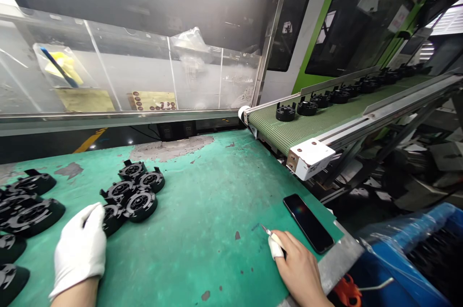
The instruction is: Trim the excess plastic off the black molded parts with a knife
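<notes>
My left hand (pixel 80 244), in a white glove, is at the left of a small cluster of round black plastic parts (pixel 140 205). Its fingers are closed at the edge of the nearest black part (pixel 113 218), and the fingertips are partly hidden. My right hand (pixel 298 263) is closed around the pale handle of a craft knife (pixel 274 236), its thin blade pointing up and left over the green tabletop. White covering wraps one finger of this hand. More black parts (pixel 34 218) lie at the left edge of the table.
A black phone (pixel 308 222) lies right of the knife. A green conveyor belt (pixel 275 131) carries a row of black parts (pixel 285 112) at the back right. A blue bin (pixel 387 268) with a plastic liner and orange-handled tool (pixel 347 291) are at the lower right. The green table (pixel 202 230) has chipped paint.
</notes>
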`<state>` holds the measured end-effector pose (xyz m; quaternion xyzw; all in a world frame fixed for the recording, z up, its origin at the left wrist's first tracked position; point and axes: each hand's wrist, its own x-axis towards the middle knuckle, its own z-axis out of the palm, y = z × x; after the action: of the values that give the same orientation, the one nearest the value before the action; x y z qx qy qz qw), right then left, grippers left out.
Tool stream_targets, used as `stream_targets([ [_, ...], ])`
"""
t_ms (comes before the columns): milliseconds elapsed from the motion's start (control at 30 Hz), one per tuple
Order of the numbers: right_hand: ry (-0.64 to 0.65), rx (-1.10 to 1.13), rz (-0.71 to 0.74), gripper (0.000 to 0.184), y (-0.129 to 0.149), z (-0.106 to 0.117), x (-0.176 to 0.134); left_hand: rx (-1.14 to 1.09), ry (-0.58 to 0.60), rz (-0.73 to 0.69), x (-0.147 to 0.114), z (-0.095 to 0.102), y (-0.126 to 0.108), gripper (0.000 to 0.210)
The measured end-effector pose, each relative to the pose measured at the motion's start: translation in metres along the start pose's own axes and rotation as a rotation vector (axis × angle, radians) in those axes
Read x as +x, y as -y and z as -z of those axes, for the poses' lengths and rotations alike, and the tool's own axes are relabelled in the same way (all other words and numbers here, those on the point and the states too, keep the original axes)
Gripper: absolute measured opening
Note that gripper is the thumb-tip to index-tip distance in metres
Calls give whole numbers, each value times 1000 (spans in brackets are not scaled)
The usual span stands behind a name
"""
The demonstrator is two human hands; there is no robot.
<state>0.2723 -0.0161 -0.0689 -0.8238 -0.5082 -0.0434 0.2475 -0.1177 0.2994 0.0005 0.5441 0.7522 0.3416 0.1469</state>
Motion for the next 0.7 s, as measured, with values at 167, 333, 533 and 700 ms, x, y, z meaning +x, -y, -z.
stream_targets([
  [167, 22, -28, 51, 29, -6, 0, 1, -15, -4, -19, 0, 0, 3, 47],
  [333, 49, -42, 50, 31, -9, 0, 0, -14, -9, -22, -1, 0, 2, 50],
  [533, 146, -95, -28, 41, -4, 2, 1, 21, -23, -43, -1, 0, 3, 48],
  [700, 323, 26, -68, 43, 1, 13, 12, 55, -82, -104, 2, 0, 9, 46],
])
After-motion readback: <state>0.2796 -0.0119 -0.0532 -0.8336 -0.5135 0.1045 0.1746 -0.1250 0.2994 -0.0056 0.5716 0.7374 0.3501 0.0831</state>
